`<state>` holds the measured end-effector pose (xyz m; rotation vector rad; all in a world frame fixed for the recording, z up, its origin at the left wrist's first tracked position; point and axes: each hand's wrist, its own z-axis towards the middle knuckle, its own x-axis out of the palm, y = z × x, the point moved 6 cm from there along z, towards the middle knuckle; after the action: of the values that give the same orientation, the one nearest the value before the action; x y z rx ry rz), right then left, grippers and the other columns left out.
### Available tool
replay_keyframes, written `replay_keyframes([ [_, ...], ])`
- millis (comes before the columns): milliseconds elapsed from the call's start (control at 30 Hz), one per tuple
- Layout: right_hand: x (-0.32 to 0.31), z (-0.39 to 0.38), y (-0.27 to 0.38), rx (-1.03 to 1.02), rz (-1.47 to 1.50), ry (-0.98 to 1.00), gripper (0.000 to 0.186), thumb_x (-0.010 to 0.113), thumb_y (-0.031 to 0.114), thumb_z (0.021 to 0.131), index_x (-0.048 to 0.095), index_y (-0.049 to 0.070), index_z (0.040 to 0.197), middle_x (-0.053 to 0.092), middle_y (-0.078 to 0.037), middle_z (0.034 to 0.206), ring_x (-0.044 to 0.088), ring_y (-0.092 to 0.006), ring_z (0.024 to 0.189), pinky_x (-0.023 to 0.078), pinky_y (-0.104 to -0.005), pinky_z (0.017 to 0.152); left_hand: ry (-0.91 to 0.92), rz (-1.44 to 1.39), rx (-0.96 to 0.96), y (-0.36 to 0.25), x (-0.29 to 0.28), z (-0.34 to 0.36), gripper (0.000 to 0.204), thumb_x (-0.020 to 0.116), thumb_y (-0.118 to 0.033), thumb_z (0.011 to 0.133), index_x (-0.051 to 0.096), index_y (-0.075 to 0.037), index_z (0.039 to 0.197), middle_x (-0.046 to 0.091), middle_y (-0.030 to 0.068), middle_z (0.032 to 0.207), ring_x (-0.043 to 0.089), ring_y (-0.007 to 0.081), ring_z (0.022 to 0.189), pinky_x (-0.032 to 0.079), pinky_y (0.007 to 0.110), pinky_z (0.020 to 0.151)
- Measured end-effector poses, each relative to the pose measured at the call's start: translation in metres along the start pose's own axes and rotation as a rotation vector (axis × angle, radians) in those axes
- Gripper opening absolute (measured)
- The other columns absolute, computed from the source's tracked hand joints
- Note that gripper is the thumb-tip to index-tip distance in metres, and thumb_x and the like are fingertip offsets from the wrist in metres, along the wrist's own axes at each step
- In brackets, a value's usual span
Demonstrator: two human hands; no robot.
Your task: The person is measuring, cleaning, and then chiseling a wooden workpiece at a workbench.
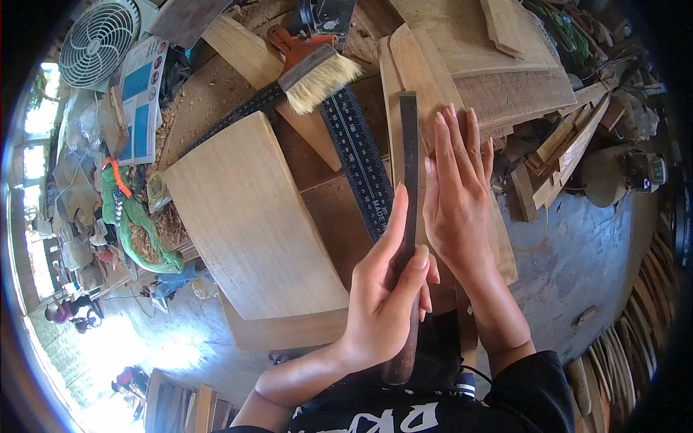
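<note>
My left hand (382,303) is closed around a long chisel (410,151) with a dark, flat steel blade and a wooden handle. Its index finger stretches along the blade. The chisel's squared tip points away from me, over a long, narrow wooden board (427,68). My right hand (458,206) lies flat on that board, just right of the blade, fingers extended and holding nothing. Left of the chisel are a black carpenter's square (355,155) with white markings and a pale, slightly curved wooden panel (253,224). A wide brush (317,76) with light bristles rests across the square.
More boards (505,94) are stacked at the far right, with wood scraps (570,155) beside them. A white fan (99,43) stands at the far left, near a printed sheet (143,101) and a green cord bundle (148,231). Shavings litter the workbench. Wooden strips (635,325) lean at the right.
</note>
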<state>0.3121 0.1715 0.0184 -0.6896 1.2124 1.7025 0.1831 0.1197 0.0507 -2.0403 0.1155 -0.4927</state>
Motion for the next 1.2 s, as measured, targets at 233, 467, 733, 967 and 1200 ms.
replay_keyframes([
  [233,-0.001,0.001,-0.001,0.01,0.007,0.013,0.063,0.06,0.005,0.1,0.038,0.0,0.16,0.042,-0.02,0.164,0.028,-0.0413,0.158,0.018,-0.0652,0.124,0.005,-0.002,0.009,0.005,0.0,0.0,0.071,0.049,-0.012,0.112,0.009,-0.013,0.171,0.06,0.0057,0.09,0.057,0.0063,0.063,0.05,0.021,0.058],
  [467,-0.002,0.001,0.001,0.014,0.002,0.005,0.061,0.059,0.006,0.101,0.039,-0.001,0.159,0.043,-0.021,0.163,0.03,-0.0421,0.157,0.021,-0.0657,0.123,-0.004,-0.005,0.012,0.007,0.001,0.001,0.071,0.05,-0.011,0.111,0.01,-0.012,0.17,0.06,0.0059,0.089,0.057,0.0067,0.063,0.05,0.022,0.059],
  [733,-0.003,0.002,0.001,0.015,0.0,0.0,0.06,0.059,0.008,0.102,0.04,-0.001,0.158,0.044,-0.021,0.162,0.031,-0.0419,0.156,0.023,-0.0647,0.123,-0.013,0.013,0.041,0.01,0.001,0.003,0.071,0.05,-0.01,0.111,0.01,-0.009,0.17,0.06,0.0056,0.087,0.058,0.0071,0.063,0.05,0.022,0.059],
  [967,-0.002,0.002,0.001,0.026,-0.018,-0.003,0.058,0.06,0.012,0.103,0.043,0.0,0.157,0.045,-0.02,0.162,0.032,-0.0394,0.157,0.023,-0.0601,0.124,-0.033,0.016,0.076,0.015,0.006,0.008,0.07,0.048,-0.007,0.11,0.012,-0.009,0.17,0.06,0.0049,0.086,0.055,0.0065,0.063,0.05,0.021,0.059],
  [1200,-0.004,0.002,0.0,0.033,-0.009,0.001,0.057,0.059,0.013,0.104,0.043,0.0,0.158,0.044,-0.019,0.162,0.032,-0.0391,0.157,0.025,-0.0574,0.124,-0.044,0.005,0.123,0.013,0.007,0.017,0.07,0.049,-0.009,0.11,0.012,-0.009,0.17,0.061,0.0051,0.086,0.055,0.0065,0.063,0.049,0.022,0.059],
])
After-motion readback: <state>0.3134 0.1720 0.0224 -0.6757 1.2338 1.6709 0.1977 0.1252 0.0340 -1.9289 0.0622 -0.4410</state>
